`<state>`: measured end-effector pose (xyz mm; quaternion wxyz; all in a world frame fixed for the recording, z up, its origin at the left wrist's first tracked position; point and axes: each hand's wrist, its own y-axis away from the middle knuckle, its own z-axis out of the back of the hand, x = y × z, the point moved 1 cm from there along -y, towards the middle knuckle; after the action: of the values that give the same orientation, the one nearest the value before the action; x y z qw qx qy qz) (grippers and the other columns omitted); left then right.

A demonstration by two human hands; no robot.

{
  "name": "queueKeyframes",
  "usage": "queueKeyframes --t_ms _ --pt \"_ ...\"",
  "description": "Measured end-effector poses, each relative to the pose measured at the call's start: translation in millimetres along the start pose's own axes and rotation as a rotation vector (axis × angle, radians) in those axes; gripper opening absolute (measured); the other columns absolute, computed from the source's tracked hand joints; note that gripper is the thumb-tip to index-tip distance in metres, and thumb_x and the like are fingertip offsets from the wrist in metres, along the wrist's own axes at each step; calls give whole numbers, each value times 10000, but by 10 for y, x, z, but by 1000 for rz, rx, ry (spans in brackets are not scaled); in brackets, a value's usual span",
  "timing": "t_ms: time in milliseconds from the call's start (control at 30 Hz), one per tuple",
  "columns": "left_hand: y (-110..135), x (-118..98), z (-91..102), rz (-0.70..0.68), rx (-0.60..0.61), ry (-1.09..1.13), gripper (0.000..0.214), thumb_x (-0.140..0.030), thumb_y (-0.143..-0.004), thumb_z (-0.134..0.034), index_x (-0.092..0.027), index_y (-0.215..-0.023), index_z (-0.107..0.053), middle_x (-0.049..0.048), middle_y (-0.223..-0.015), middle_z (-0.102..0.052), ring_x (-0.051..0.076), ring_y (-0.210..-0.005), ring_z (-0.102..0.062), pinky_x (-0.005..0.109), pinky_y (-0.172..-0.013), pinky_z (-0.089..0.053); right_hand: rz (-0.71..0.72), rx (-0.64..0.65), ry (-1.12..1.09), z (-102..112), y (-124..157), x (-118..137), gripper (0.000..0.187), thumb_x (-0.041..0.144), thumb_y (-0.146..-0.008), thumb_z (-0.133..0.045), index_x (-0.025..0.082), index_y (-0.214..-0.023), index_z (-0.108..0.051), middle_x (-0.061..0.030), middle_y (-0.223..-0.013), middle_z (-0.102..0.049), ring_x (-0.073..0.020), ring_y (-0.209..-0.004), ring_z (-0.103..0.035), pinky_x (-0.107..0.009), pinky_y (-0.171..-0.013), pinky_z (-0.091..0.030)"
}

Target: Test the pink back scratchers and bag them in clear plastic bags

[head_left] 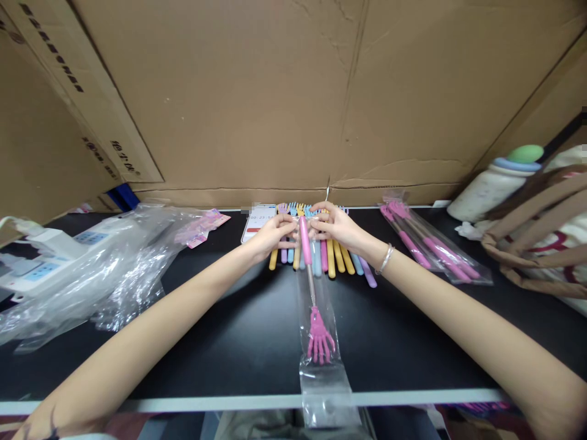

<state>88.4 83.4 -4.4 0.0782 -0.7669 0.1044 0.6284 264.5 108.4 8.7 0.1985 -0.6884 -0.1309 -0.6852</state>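
Note:
A pink back scratcher [316,324] with a claw-shaped head lies inside a long clear plastic sleeve [323,379] that runs toward me over the black table's [238,342] front edge. My left hand [273,235] and my right hand [337,227] pinch the sleeve's far end on either side of the pink handle. Right behind my hands lies a row of several loose back scratchers [337,256] in yellow, blue, pink and purple.
A pile of clear bags [92,269] and a white power strip [41,256] lie at the left. A phone [257,221] rests by the cardboard wall [275,91]. Bagged pink scratchers [431,244], a white bottle [490,186] and a tote bag [545,238] are at the right.

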Motion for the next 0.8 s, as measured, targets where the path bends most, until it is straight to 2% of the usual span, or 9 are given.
queueKeyframes --t_ms 133,333,500,800 --pt "3 24 10 11 7 -12 149 -250 -793 -630 -167 -860 -526 11 -798 -573 103 -688 -595 256 -667 -536 -1 -31 34 -21 20 -12 306 216 -739 -686 216 -961 -476 54 -708 -599 -90 -633 -639 -218 -599 -560" --pt "16 1 -27 3 -6 -40 268 -401 -790 -630 -170 -876 -524 10 -764 -571 105 -636 -583 215 -576 -515 -14 -40 55 -64 51 6 258 222 -749 -675 211 -949 -512 40 -715 -606 -83 -627 -621 -211 -593 -553" --pt "2 -5 -14 -5 -19 -64 266 -359 -737 -690 -167 -798 -516 -13 -721 -547 99 -645 -573 219 -595 -520 -27 -18 49 -64 47 7 251 197 -744 -681 209 -942 -526 30 -725 -621 -96 -663 -636 -206 -583 -553" --pt "9 8 -35 -43 -28 -87 259 -332 -733 -693 -163 -788 -504 -28 -704 -511 86 -641 -545 208 -580 -519 -34 -15 17 -50 28 -18 273 161 -731 -700 200 -941 -529 26 -731 -626 -104 -661 -654 -241 -640 -577"
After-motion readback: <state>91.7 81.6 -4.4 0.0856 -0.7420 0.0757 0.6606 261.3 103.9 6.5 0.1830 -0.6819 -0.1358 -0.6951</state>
